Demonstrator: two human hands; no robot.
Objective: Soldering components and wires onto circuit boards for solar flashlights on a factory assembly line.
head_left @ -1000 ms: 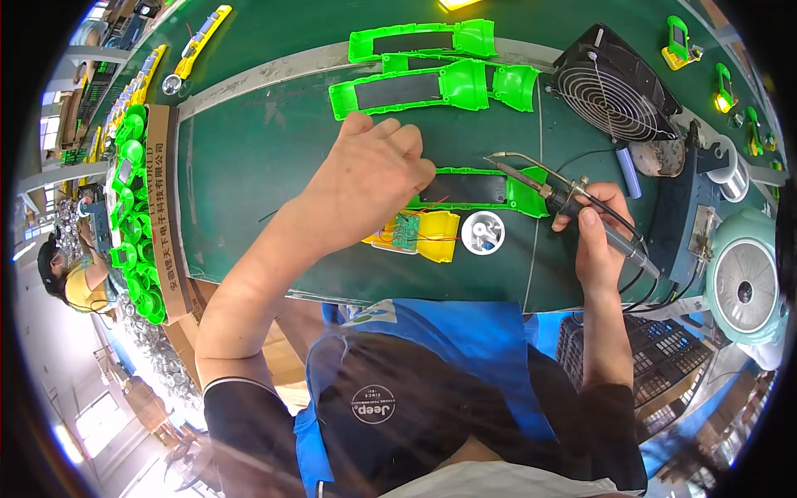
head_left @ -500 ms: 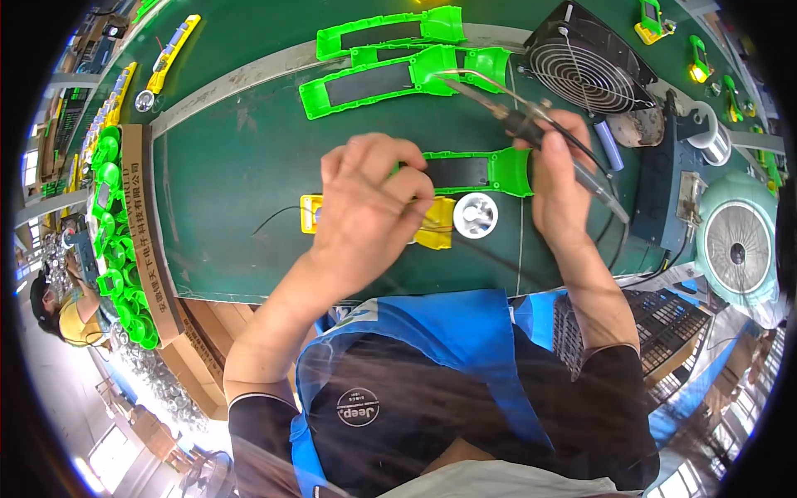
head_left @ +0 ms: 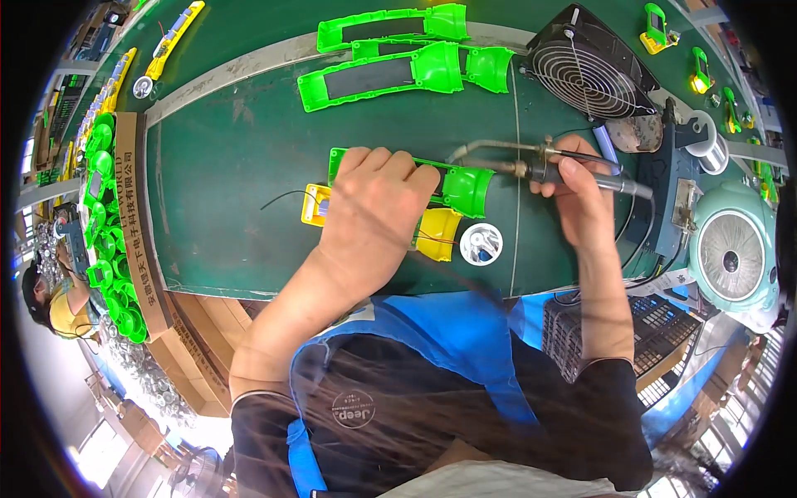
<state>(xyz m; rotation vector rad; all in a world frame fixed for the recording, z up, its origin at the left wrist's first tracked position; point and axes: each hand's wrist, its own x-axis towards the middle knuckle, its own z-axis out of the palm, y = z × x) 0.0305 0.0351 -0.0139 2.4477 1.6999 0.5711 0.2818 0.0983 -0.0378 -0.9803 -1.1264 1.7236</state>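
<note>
My left hand is closed, its knuckles up and its fingertips hidden, around the green plastic housing half. Beneath that hand lies a yellow housing half, with a thin dark wire sticking out on its left and a blue part partly showing. A round reflector cup rests beside the yellow half, thin wires between them. My right hand grips a soldering iron with a curved metal tube clamped along it. The iron's tip points left, just above the green half's wide end.
More green housing halves lie at the back. A black fan stands back right, near a blue cylindrical cell, a solder spool and a pale green fan. On the left, a cardboard box holds green parts. Another person sits far left.
The green half has shifted left and now slants under my left hand. My right hand has moved slightly right and down, and the soldering iron has swung to nearly level.
</note>
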